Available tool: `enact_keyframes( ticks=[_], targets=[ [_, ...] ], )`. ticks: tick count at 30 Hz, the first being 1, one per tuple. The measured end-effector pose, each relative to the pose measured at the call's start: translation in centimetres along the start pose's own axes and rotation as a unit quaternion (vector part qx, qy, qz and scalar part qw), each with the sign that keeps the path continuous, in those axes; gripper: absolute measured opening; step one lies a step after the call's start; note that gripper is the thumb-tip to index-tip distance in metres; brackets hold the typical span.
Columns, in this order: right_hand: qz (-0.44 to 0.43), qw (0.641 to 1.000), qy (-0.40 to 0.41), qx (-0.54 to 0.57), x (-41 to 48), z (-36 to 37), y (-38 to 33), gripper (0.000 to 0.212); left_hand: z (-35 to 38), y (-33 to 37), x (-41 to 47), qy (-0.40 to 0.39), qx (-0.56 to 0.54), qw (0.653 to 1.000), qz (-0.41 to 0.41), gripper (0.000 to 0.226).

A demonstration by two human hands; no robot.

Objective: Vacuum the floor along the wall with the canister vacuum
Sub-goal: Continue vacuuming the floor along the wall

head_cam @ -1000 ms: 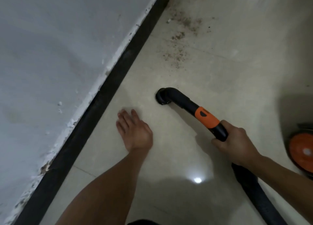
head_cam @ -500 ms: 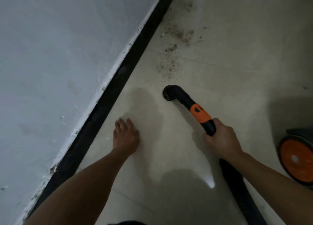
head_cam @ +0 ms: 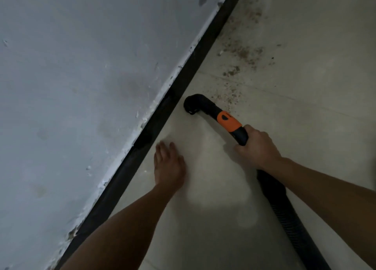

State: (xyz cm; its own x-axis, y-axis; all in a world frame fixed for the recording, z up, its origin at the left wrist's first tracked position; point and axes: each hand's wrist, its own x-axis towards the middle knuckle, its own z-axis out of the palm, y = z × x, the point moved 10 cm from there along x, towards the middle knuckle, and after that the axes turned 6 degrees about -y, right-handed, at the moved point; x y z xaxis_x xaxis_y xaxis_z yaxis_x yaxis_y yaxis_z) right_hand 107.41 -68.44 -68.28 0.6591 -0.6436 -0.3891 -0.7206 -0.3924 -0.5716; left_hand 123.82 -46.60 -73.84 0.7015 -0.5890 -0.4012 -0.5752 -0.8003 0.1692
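My right hand (head_cam: 257, 147) grips the black vacuum handle just behind its orange collar (head_cam: 228, 120). The bent black nozzle (head_cam: 193, 104) points down at the pale tiled floor (head_cam: 305, 117), close beside the black skirting board (head_cam: 183, 82). My left hand (head_cam: 168, 167) lies flat on the floor with straight fingers, near the skirting and below the nozzle. The ribbed black hose (head_cam: 289, 212) runs from under my right hand toward the bottom right.
The grey-white wall (head_cam: 81, 86) fills the left, its paint chipped along the skirting. Brown dirt specks (head_cam: 240, 52) are scattered on the floor beyond the nozzle, along the wall.
The nozzle has moved left toward the skirting board. The view has shifted, so the orange-wheeled canister at the right is out of sight. My left hand stays flat on the floor.
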Motion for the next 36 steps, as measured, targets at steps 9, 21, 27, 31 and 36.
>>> enact_keyframes(
  ticks=[9,21,27,31,36],
  targets=[
    [-0.023,0.995,-0.063,0.069,-2.5,3.7,-2.6,0.032,0.7,-0.1,0.1,0.096,-0.004,0.995,-0.018,0.064],
    [0.137,0.985,0.059,0.092,-10.7,-1.3,8.3,0.019,-0.5,0.2,-0.2,0.091,-0.016,0.996,-0.018,0.066],
    [0.182,0.964,0.157,0.119,-12.8,-3.9,11.5,0.021,-0.3,0.3,-0.4,0.094,-0.011,0.995,-0.016,0.065],
    [0.148,0.973,0.143,0.105,-10.2,-3.2,9.0,0.017,-0.3,0.4,-0.5,0.098,-0.004,0.995,-0.017,0.064],
    [0.121,0.983,0.086,0.106,-8.7,-1.2,7.6,0.019,-0.4,0.4,-0.7,0.099,-0.012,0.995,-0.017,0.065]
  ],
)
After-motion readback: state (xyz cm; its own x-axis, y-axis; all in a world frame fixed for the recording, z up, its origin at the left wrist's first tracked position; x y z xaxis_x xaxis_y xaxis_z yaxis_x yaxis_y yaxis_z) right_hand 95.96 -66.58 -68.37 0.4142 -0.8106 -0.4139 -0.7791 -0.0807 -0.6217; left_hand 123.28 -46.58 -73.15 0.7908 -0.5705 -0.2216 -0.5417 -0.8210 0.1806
